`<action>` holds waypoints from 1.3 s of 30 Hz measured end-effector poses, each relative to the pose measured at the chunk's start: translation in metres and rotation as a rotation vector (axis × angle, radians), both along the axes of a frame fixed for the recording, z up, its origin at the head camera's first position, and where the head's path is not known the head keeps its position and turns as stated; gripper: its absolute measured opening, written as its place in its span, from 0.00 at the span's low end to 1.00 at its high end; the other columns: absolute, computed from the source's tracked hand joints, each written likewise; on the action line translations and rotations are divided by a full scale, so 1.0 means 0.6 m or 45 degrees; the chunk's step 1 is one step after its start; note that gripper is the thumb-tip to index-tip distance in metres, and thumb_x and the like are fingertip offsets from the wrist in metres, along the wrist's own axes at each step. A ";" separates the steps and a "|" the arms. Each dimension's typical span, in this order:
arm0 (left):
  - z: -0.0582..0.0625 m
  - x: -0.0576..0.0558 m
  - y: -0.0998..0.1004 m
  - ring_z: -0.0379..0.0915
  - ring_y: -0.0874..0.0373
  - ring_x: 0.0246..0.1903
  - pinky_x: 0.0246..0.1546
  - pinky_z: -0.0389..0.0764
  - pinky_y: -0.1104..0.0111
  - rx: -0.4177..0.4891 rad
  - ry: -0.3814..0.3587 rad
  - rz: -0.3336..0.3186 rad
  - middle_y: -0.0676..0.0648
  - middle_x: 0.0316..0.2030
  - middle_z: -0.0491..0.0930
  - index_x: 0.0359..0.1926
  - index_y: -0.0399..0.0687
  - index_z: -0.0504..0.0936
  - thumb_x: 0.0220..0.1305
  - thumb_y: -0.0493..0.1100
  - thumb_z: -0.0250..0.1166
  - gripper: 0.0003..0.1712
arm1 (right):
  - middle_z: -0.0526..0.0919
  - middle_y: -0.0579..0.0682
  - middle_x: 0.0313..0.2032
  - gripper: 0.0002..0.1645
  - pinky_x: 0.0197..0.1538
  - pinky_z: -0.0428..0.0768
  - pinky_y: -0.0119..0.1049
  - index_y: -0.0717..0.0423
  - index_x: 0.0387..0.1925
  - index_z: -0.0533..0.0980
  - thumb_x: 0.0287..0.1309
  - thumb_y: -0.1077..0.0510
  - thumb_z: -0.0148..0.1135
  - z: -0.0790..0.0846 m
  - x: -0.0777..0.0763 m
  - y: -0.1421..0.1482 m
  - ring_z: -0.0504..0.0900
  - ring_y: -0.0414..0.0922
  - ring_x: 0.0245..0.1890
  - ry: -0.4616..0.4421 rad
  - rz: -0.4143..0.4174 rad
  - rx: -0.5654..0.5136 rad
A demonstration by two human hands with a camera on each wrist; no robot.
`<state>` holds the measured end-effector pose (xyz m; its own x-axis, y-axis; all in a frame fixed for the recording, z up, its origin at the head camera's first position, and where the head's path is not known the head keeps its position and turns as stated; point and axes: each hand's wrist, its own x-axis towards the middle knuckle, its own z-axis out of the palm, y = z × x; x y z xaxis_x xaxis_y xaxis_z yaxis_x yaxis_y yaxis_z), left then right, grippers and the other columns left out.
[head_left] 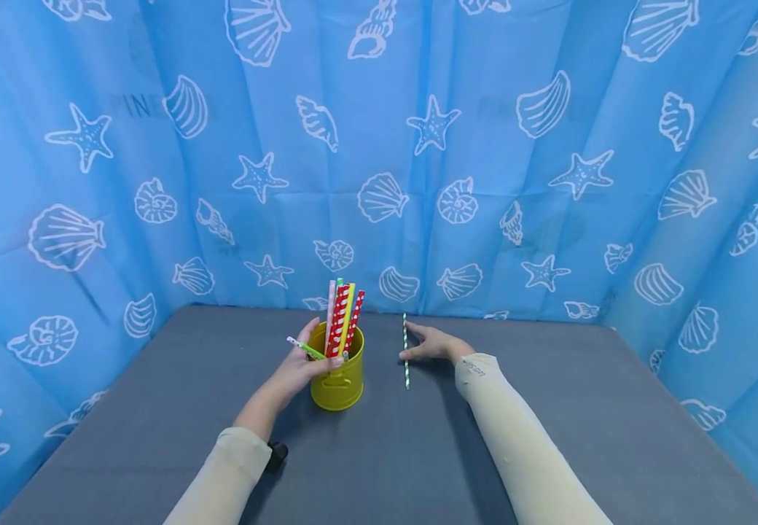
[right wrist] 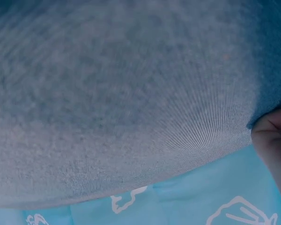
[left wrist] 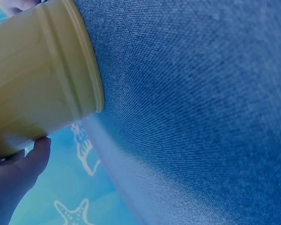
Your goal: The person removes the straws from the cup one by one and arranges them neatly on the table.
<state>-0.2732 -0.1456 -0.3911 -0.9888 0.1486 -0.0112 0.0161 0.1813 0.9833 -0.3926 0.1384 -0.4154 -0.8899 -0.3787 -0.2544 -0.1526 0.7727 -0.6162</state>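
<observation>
A yellow bucket (head_left: 337, 394) stands on the table, and my left hand (head_left: 297, 372) grips its near-left side, thumb across the front and fingers round the back. Several paper straws (head_left: 340, 321) stick up from it: red with white dots, yellow, pink and green. One green-ended straw (head_left: 305, 348) leans out to the left over this hand. In the left wrist view the bucket's wall (left wrist: 33, 79) fills the upper left. To the right, my right hand (head_left: 433, 344) holds a green-and-white striped straw (head_left: 406, 372) at the tabletop; its fingertips are partly hidden.
Grey cloth covers the table (head_left: 379, 467). A blue curtain (head_left: 379, 146) with white shells and starfish hangs behind and at both sides. A small black object (head_left: 277, 456) sits at my left wrist.
</observation>
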 end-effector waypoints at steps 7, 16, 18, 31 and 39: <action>0.002 0.000 0.000 0.42 0.39 0.70 0.66 0.53 0.41 -0.026 -0.007 0.002 0.38 0.73 0.46 0.76 0.53 0.41 0.59 0.46 0.69 0.55 | 0.50 0.67 0.72 0.51 0.69 0.56 0.56 0.56 0.76 0.44 0.64 0.48 0.61 0.014 0.015 0.012 0.53 0.62 0.71 -0.083 0.030 -0.122; -0.001 0.000 -0.002 0.41 0.38 0.70 0.66 0.53 0.42 -0.005 -0.006 -0.008 0.38 0.73 0.45 0.76 0.52 0.40 0.60 0.45 0.68 0.55 | 0.62 0.70 0.64 0.44 0.56 0.73 0.56 0.56 0.75 0.50 0.66 0.53 0.59 0.055 0.061 0.021 0.67 0.64 0.61 0.047 0.096 -0.386; 0.000 0.001 -0.003 0.40 0.38 0.70 0.66 0.53 0.41 -0.009 -0.005 -0.004 0.38 0.73 0.44 0.76 0.52 0.40 0.60 0.45 0.68 0.55 | 0.63 0.67 0.64 0.42 0.56 0.74 0.54 0.56 0.75 0.53 0.66 0.55 0.61 0.070 0.076 0.012 0.68 0.63 0.61 0.106 0.118 -0.461; 0.004 0.003 0.006 0.44 0.38 0.70 0.66 0.52 0.40 -0.034 0.024 0.006 0.37 0.73 0.48 0.76 0.50 0.41 0.60 0.44 0.68 0.54 | 0.76 0.59 0.60 0.31 0.51 0.74 0.48 0.59 0.66 0.68 0.62 0.61 0.63 0.113 0.170 -0.049 0.72 0.52 0.53 0.371 0.434 -0.690; -0.001 0.004 0.000 0.43 0.37 0.70 0.65 0.50 0.38 -0.057 0.046 0.000 0.37 0.73 0.48 0.76 0.50 0.41 0.60 0.46 0.69 0.55 | 0.82 0.56 0.52 0.26 0.48 0.76 0.49 0.62 0.61 0.74 0.61 0.60 0.65 0.110 0.193 -0.088 0.72 0.50 0.48 0.429 0.442 -0.739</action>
